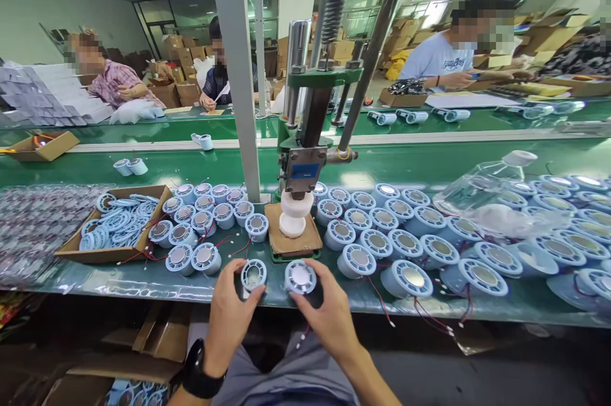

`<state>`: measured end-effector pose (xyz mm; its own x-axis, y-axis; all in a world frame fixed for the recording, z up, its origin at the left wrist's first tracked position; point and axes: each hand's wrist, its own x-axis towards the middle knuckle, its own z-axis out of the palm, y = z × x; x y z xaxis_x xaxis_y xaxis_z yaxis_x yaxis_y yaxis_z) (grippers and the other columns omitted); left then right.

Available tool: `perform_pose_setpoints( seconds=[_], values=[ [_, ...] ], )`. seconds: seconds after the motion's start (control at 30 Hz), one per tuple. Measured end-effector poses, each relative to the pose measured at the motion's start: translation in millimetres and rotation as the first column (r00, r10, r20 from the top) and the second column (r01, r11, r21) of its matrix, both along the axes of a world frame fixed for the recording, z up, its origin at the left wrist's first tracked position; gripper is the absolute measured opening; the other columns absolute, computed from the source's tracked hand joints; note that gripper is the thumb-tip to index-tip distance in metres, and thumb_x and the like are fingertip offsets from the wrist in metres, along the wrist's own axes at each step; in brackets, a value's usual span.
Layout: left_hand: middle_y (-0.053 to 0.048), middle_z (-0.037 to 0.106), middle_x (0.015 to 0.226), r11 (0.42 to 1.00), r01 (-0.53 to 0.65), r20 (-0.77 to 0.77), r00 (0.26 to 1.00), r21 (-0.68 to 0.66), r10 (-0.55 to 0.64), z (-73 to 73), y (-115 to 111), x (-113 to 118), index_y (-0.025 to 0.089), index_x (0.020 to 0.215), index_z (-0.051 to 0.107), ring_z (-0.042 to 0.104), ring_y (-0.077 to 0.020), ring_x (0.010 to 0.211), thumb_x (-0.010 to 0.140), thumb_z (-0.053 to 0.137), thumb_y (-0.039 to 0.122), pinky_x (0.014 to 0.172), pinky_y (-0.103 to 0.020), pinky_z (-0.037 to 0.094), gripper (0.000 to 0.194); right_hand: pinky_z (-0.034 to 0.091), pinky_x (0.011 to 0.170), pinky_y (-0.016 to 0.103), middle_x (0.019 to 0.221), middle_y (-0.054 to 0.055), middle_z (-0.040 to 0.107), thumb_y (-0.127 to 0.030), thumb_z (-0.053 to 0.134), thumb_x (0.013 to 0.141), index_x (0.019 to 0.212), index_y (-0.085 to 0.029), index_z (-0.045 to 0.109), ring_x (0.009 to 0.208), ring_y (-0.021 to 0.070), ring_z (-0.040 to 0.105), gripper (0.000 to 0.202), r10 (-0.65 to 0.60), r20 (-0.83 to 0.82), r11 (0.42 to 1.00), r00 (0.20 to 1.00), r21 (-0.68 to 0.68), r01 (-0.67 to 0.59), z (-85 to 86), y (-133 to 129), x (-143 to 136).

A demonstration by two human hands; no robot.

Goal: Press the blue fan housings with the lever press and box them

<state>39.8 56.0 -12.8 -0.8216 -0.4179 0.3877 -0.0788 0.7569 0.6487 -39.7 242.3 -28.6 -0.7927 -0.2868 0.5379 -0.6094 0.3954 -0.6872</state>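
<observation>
My left hand (230,312) pinches a light-blue slotted ring (253,274) between thumb and fingers at the bench's front edge. To its right, my right hand (331,309) grips a light-blue round housing (300,277) with a silver disc on its top; a thin wire with a small white plug hangs below. The two parts are held apart, side by side. Just behind them stands a green hand press (305,170) with a red-knobbed lever. Its white round pressing head (296,203) is above a white round seat (292,225) on a cardboard-covered base.
A cardboard box of blue rings (119,223) lies left, beside bubble wrap (42,228). Several wired housings (205,256) stand left of the press, many more (405,279) to the right. A plastic bottle (482,184) lies among them. A grey post (237,75) rises behind. Co-workers sit across the green conveyor.
</observation>
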Motion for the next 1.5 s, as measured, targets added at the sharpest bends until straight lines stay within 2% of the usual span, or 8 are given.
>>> perform_pose_setpoints(
  seconds=[0.17,0.3,0.9,1.03,1.17,1.23,1.3,1.5],
  values=[
    [-0.010,0.066,0.123,0.980,0.197,-0.009,0.980,-0.008,-0.197,27.4,15.8,1.7,0.023,0.140,0.040,0.065,-0.0263,0.111,0.082,0.069,0.022,0.097,-0.044,0.053,0.066,0.056,0.098,0.029,0.120,0.009,0.066,-0.011,0.057,0.078,0.129,-0.017,0.054,0.109,0.0175,0.067,0.051,0.137,-0.001,0.988,0.991,-0.077,-0.137,-5.4,-32.1,12.7],
    [-0.010,0.065,0.124,0.984,0.176,0.073,0.982,-0.028,-0.173,35.9,22.8,-6.1,0.023,0.141,0.042,0.063,-0.0280,0.115,0.078,0.066,0.013,0.099,-0.047,0.053,0.068,0.057,0.097,0.030,0.122,0.011,0.066,-0.012,0.057,0.079,0.130,-0.015,0.053,0.111,0.0185,0.067,0.052,0.089,0.004,0.988,0.996,-0.125,-0.088,-13.9,-43.3,14.9],
    [-0.011,0.063,0.128,0.984,0.010,-0.008,1.000,0.179,-0.009,14.9,39.1,-5.9,0.023,0.134,0.051,0.060,-0.0290,0.118,0.080,0.064,0.019,0.101,-0.047,0.049,0.056,0.058,0.096,0.033,0.125,0.012,0.064,-0.016,0.063,0.085,0.152,-0.019,0.034,0.112,0.0200,0.066,0.074,0.076,0.007,0.988,0.997,-0.133,-0.075,-15.4,-43.9,16.8],
    [-0.015,0.058,0.134,0.990,-0.039,-0.084,0.995,0.138,0.051,6.7,51.5,-6.6,0.020,0.140,0.044,0.055,-0.0304,0.124,0.088,0.057,0.025,0.105,-0.050,0.045,0.053,0.057,0.099,0.036,0.126,0.014,0.061,-0.017,0.059,0.089,0.142,-0.018,0.048,0.117,0.0212,0.063,0.054,0.112,-0.045,0.993,0.993,-0.022,-0.113,-13.2,-45.0,19.1],
    [-0.018,0.054,0.136,0.986,-0.028,-0.073,0.997,0.167,0.040,-2.6,58.4,-6.7,0.016,0.142,0.042,0.051,-0.0308,0.129,0.093,0.051,0.028,0.108,-0.051,0.042,0.051,0.058,0.098,0.037,0.130,0.016,0.059,-0.009,0.049,0.088,0.148,-0.015,0.042,0.119,0.0220,0.061,0.061,0.192,-0.078,0.959,0.978,0.225,-0.170,-0.8,-28.8,16.2],
    [-0.018,0.054,0.139,0.973,0.018,-0.025,1.000,0.232,-0.013,-5.4,56.0,-6.5,0.015,0.141,0.044,0.050,-0.0303,0.131,0.094,0.048,0.030,0.108,-0.051,0.042,0.050,0.060,0.096,0.037,0.134,0.016,0.057,-0.010,0.052,0.084,0.150,-0.014,0.040,0.122,0.0242,0.060,0.067,0.319,-0.061,0.879,0.946,0.392,-0.271,26.2,-10.3,3.8],
    [-0.017,0.057,0.136,0.951,0.047,0.031,0.998,0.307,-0.059,-3.0,48.9,-8.0,0.014,0.138,0.047,0.055,-0.0301,0.126,0.091,0.051,0.032,0.107,-0.050,0.044,0.051,0.059,0.097,0.040,0.138,0.015,0.054,-0.016,0.058,0.083,0.149,-0.015,0.040,0.126,0.0267,0.056,0.068,0.369,-0.093,0.832,0.925,0.477,-0.284,75.9,10.1,-19.4],
    [-0.011,0.070,0.117,0.915,0.103,0.069,0.988,0.389,-0.140,47.3,16.2,-48.2,0.017,0.123,0.062,0.065,-0.0299,0.109,0.070,0.072,0.035,0.101,-0.045,0.048,0.056,0.045,0.111,0.045,0.138,0.013,0.053,-0.020,0.056,0.091,0.142,-0.009,0.048,0.130,0.0219,0.049,0.052,-0.076,-0.510,0.980,0.857,0.119,0.158,302.5,22.6,-119.0]
  ],
)
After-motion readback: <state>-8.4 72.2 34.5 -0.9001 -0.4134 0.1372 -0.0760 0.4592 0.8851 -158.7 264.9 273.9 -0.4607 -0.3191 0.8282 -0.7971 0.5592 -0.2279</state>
